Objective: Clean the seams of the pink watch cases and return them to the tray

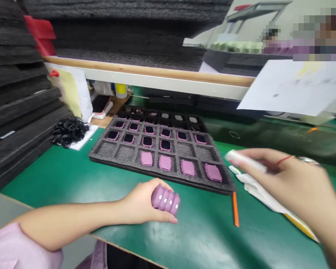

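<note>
My left hand (144,201) rests on the green table (81,179) and is closed around a stack of several pink watch cases (165,200). My right hand (282,175) hovers to the right of a dark foam tray (106,151), blurred by motion, and grips a white object (245,158) between its fingers. The tray holds several pink watch cases (165,162), some face down in the front row and others screen up behind them. Some front cells are empty.
An orange pencil-like stick (235,209) lies beside the tray's right corner. White cloth or paper (261,194) lies under my right hand. Black rings (68,130) are piled at the left. Stacked black foam sheets (14,112) stand on the left. A white paper sheet (291,87) hangs above right.
</note>
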### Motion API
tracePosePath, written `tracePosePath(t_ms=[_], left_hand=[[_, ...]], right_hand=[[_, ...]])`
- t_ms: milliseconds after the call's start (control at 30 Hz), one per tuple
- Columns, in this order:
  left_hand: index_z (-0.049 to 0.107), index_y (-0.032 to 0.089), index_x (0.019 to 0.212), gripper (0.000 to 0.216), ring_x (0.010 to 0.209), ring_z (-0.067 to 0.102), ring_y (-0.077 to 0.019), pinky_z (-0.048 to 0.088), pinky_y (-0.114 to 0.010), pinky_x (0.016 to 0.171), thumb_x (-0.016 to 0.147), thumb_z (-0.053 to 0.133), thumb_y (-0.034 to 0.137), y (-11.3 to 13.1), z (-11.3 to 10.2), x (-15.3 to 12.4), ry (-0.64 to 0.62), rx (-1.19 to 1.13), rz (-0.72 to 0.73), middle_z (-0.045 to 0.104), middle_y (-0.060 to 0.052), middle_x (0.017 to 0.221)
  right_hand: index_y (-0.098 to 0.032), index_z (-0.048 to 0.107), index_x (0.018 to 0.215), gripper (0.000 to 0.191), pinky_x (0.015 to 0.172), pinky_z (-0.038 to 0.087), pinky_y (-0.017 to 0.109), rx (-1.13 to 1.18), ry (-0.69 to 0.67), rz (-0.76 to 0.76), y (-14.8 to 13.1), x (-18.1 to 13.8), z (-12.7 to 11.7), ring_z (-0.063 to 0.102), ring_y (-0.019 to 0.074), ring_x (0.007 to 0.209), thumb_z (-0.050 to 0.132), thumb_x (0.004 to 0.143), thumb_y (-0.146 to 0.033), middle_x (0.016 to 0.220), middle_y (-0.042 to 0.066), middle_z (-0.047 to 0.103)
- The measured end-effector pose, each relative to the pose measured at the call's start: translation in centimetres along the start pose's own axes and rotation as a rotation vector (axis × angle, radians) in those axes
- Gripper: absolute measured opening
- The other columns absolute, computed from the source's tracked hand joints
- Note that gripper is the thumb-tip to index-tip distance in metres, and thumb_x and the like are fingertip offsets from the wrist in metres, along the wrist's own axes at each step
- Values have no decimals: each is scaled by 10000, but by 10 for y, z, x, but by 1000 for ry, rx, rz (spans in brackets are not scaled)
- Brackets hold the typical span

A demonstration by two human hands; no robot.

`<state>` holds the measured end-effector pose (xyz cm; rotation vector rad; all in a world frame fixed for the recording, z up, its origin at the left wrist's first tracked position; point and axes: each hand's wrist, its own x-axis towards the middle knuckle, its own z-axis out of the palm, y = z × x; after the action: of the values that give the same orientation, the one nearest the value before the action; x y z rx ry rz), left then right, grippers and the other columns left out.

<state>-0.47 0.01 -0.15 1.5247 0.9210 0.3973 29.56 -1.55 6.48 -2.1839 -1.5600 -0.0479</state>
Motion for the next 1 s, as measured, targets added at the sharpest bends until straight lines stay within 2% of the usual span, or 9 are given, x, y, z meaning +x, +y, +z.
tracePosePath(t_ms=[100,133,200,300,433,567,733,867,1000], left_hand=[[612,193,1061,606,954,657,-247,482,-384,894,554,908,341,-4,1,0,11,-10,9,726,-45,1009],[612,192,1059,603,929,650,-240,481,-373,867,552,905,333,-6,1,1,12,-6,13,720,-39,993],[609,186,1058,577,895,630,-225,472,-347,815,569,885,319,-9,2,2,4,-10,38,706,-33,978],[603,171,1048,503,854,598,-197,455,-310,758,625,836,311,-11,3,3,-6,-64,81,681,-24,949],[605,164,1052,527,756,555,-161,426,-275,673,597,843,279,-9,3,3,-8,-84,18,648,2,863],[603,159,1086,509,855,581,-192,447,-303,749,636,812,278,-7,3,2,-41,-97,85,660,-30,948],[608,173,1058,510,784,574,-174,441,-291,700,610,832,272,-8,3,2,-21,-107,10,655,-9,889],[603,182,1089,503,900,606,-213,461,-325,790,647,816,292,-7,2,3,-59,-97,95,671,-37,986],[622,196,1082,550,878,617,-213,455,-321,764,604,869,311,-5,3,2,-11,-42,8,685,-16,960]], right_hand=[[-238,728,929,75,659,536,292,426,-105,-669,-49,-46,28,701,187,759,685,873,-263,881,49,753],[-230,708,955,85,685,548,274,504,-115,-792,-63,-59,35,693,171,786,648,900,-208,890,47,737],[-211,669,974,111,717,556,280,578,-156,-909,-83,-77,48,667,165,817,588,934,-147,916,54,711],[-188,639,992,101,711,546,313,587,-208,-950,-92,-84,60,623,176,811,557,957,-138,920,64,685],[-179,626,1052,146,746,533,310,615,-176,-939,-85,-82,66,599,171,852,555,953,-98,946,64,668],[-170,631,1066,163,721,527,307,577,-183,-962,-85,-83,64,605,175,846,544,956,-87,955,72,689],[-173,641,1001,140,694,525,305,563,-134,-945,-89,-85,61,604,171,807,549,950,-81,910,64,693],[-161,652,1041,160,689,524,296,552,-189,-979,-85,-86,63,607,164,811,547,953,-79,941,66,700],[-179,636,1033,161,712,515,307,525,-80,-954,-82,-81,65,584,179,849,571,936,-69,944,66,670]])
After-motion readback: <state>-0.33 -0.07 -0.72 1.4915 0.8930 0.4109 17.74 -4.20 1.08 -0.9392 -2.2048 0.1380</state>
